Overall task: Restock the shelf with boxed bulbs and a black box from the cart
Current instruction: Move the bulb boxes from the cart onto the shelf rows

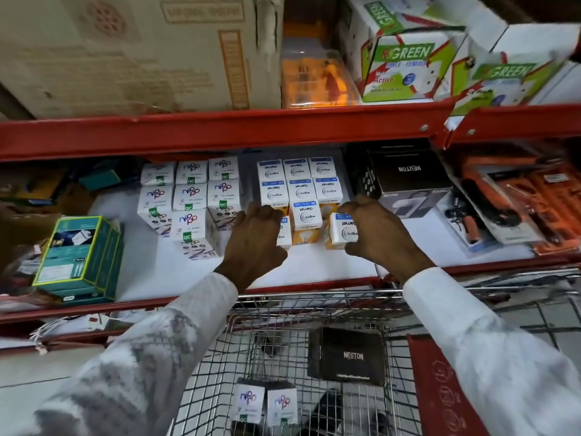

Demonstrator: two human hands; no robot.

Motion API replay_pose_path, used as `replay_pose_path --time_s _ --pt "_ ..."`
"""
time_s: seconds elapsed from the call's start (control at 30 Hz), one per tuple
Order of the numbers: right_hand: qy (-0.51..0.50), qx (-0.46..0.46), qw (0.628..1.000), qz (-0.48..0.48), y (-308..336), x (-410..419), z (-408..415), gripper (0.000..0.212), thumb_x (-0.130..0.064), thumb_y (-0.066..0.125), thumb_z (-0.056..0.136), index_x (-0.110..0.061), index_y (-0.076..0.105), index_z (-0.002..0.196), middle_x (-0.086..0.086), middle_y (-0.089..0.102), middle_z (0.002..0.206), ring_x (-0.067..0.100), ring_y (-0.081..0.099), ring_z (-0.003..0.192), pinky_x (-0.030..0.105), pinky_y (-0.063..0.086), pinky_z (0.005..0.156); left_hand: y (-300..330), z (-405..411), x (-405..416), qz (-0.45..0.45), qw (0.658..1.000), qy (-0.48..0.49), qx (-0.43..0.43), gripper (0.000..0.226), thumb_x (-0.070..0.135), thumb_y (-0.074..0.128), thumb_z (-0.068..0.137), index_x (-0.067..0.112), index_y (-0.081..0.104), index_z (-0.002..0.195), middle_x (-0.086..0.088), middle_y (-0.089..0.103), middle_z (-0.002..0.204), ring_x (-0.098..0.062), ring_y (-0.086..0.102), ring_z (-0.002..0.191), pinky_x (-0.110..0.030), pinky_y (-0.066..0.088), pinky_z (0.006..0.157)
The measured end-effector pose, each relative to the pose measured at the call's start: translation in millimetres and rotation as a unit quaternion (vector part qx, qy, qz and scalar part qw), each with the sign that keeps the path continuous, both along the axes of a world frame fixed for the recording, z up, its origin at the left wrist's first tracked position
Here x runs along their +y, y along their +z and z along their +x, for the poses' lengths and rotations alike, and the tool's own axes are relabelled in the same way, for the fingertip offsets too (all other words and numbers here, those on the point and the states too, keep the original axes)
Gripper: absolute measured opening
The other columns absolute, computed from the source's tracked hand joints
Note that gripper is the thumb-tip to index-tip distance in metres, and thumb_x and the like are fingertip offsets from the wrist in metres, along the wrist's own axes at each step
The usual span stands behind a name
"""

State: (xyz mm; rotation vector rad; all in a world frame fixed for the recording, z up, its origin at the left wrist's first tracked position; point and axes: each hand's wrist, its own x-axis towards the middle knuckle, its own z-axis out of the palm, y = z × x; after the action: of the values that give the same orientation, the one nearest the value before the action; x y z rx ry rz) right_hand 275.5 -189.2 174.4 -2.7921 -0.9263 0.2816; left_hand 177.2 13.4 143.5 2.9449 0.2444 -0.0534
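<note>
On the white shelf point(176, 272), my left hand point(256, 239) curls over a white Wipro bulb box point(284, 236) that is mostly hidden behind it. My right hand point(379, 232) grips another Wipro bulb box point(342, 232) at the front of the Wipro stack point(300, 187). Nippo bulb boxes point(190, 196) are stacked to the left. A black Neuton box point(408, 176) sits on the shelf to the right. Below, the wire cart point(314, 305) holds a second black Neuton box point(347, 355) and two Nippo boxes point(248, 402), point(282, 405).
A teal box point(81, 256) stands at the shelf's left front. Orange tool packs point(515, 202) lie on the right. The red upper shelf beam point(220, 130) overhangs, carrying a cardboard carton point(141, 51) and green-and-white boxes point(405, 64).
</note>
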Motion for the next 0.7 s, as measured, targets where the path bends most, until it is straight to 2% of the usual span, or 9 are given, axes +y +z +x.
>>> replay_pose_path --time_s 0.17,0.23,0.37,0.47,0.57,0.7 --pt "0.017 -0.031 0.999 -0.005 -7.7 9.6 12.7 0.076 -0.021 0.081 0.062 -0.025 0.055 0.133 0.004 0.054 0.124 0.026 0.052 0.117 0.035 0.050 0.087 -1.3 9.6 0.1 -0.007 1.000 0.006 -0.022 0.064 0.021 0.073 0.067 0.008 0.057 0.128 -0.011 0.064 0.123 -0.035 0.049 0.121 -0.046 0.044 0.098" --pt "0.034 -0.006 0.999 -0.018 -35.8 12.1 30.6 0.075 -0.024 0.082 0.063 -0.023 0.055 0.133 0.005 0.055 0.125 0.027 0.050 0.118 0.037 0.052 0.090 -25.2 22.8 -3.8 -0.016 1.000 0.023 -0.001 0.066 0.020 0.072 0.066 0.009 0.056 0.129 -0.012 0.064 0.122 -0.035 0.051 0.118 -0.046 0.045 0.098" --pt "0.041 0.005 0.999 -0.021 -41.2 16.9 31.4 0.076 -0.030 0.082 0.066 -0.021 0.053 0.137 0.007 0.056 0.129 0.029 0.047 0.117 0.040 0.048 0.096 -28.1 23.7 0.0 -0.021 1.000 0.017 -0.008 0.063 0.019 0.073 0.068 0.007 0.057 0.128 -0.013 0.065 0.124 -0.035 0.053 0.116 -0.046 0.048 0.097" --pt "0.036 -0.007 0.999 -0.012 -41.6 17.0 36.1 0.074 -0.024 0.080 0.069 -0.020 0.053 0.138 0.007 0.058 0.132 0.029 0.048 0.119 0.038 0.047 0.097 -27.9 27.9 2.7 -0.029 0.999 0.011 -0.020 0.057 0.012 0.072 0.068 0.004 0.060 0.123 -0.014 0.066 0.122 -0.036 0.055 0.115 -0.047 0.052 0.095" --pt "0.025 -0.019 0.999 -0.004 -43.6 15.7 31.7 0.070 -0.011 0.074 0.073 -0.016 0.051 0.139 0.008 0.059 0.135 0.030 0.048 0.123 0.037 0.046 0.096 -30.7 23.6 5.2 -0.034 0.999 0.004 -0.017 0.055 0.009 0.070 0.070 0.004 0.060 0.123 -0.015 0.064 0.127 -0.036 0.053 0.121 -0.047 0.054 0.094" --pt "0.022 -0.023 0.999 0.007 -49.2 10.1 20.3 0.072 -0.011 0.073 0.076 -0.013 0.046 0.143 0.007 0.051 0.146 0.029 0.044 0.133 0.037 0.044 0.103 -28.9 10.3 6.5 -0.034 0.999 -0.024 -0.001 0.067 0.018 0.071 0.076 0.005 0.049 0.138 -0.018 0.049 0.148 -0.038 0.038 0.138 -0.054 0.048 0.101"
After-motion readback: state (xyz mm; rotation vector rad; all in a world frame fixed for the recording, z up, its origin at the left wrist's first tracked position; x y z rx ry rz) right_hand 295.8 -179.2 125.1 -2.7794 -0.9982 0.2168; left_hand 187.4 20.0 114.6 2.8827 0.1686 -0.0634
